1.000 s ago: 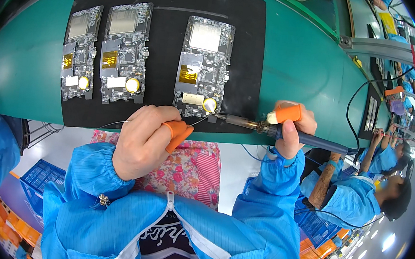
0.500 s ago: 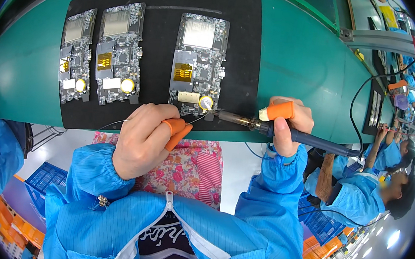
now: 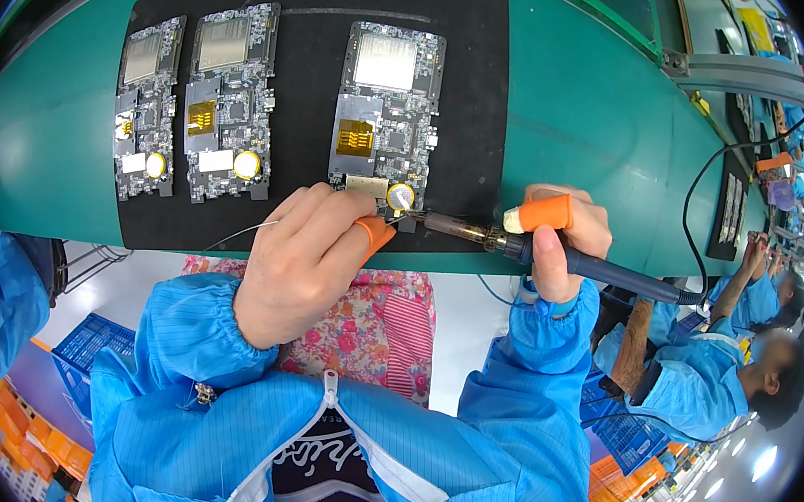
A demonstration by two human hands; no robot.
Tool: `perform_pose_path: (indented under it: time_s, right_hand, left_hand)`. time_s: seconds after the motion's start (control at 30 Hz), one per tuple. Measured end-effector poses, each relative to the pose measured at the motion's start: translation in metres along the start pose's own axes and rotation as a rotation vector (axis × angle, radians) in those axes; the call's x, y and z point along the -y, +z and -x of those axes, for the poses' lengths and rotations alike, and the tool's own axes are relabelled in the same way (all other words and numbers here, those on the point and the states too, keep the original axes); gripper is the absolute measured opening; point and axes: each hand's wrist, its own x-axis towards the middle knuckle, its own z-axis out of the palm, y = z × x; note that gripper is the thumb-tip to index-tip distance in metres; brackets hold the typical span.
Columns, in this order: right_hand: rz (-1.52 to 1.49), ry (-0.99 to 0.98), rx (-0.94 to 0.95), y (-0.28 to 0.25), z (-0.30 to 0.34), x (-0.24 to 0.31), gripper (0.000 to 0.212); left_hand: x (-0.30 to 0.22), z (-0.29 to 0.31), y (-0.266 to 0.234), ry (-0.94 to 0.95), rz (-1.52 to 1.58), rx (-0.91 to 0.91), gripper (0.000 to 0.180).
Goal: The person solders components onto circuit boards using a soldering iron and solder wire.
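Observation:
A dark circuit board [image 3: 404, 106] lies in front of me, with a round yellow-edged coin cell [image 3: 400, 196] near its bottom edge. My right hand [image 3: 578, 237] holds a blue-handled soldering iron [image 3: 603, 269], its tip at the board's lower edge just below the coin cell. In my left hand [image 3: 303, 256], pinched fingers grip a thin solder wire [image 3: 247, 233]. The wire's working end reaches toward the iron's tip, and its tail trails off to the left. My left fingers cover the board's lower left corner. Orange finger cots show on both hands.
Two similar circuit boards, one further left [image 3: 151, 91] and one nearer [image 3: 231, 118], lie on the black mat [image 3: 313, 68]. Under it is a green tabletop [image 3: 590, 105]. The iron's black cable [image 3: 686, 201] loops up at the right. A co-worker [image 3: 700, 376] sits at the right.
My left hand has moved right and slightly up, bringing its fingers closer to the iron's tip and over the board's lower left corner. My right hand and the iron have barely moved.

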Motion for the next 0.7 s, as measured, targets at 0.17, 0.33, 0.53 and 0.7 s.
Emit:
perform_pose_path:
  time_s: [0.17, 0.33, 0.53, 0.7]
  right_hand:
    - [-0.005, -0.014, -0.005, 0.001, 0.0, -0.003, 0.017]
    - [-0.015, -0.002, 0.001, -0.004, 0.003, -0.002, 0.018]
    - [-0.015, 0.049, -0.153, 0.0, 0.009, 0.001, 0.027]
    - [-0.048, 0.038, -0.114, 0.001, 0.01, 0.002, 0.026]
  left_hand:
    - [0.0, -0.002, -0.008, 0.007, -0.066, 0.044, 0.023]
    - [-0.006, -0.001, -0.017, -0.109, 0.05, 0.049, 0.028]
    - [-0.003, 0.015, -0.027, -0.205, 0.059, -0.017, 0.025]
    - [-0.004, 0.012, -0.026, -0.137, 0.029, 0.052, 0.027]
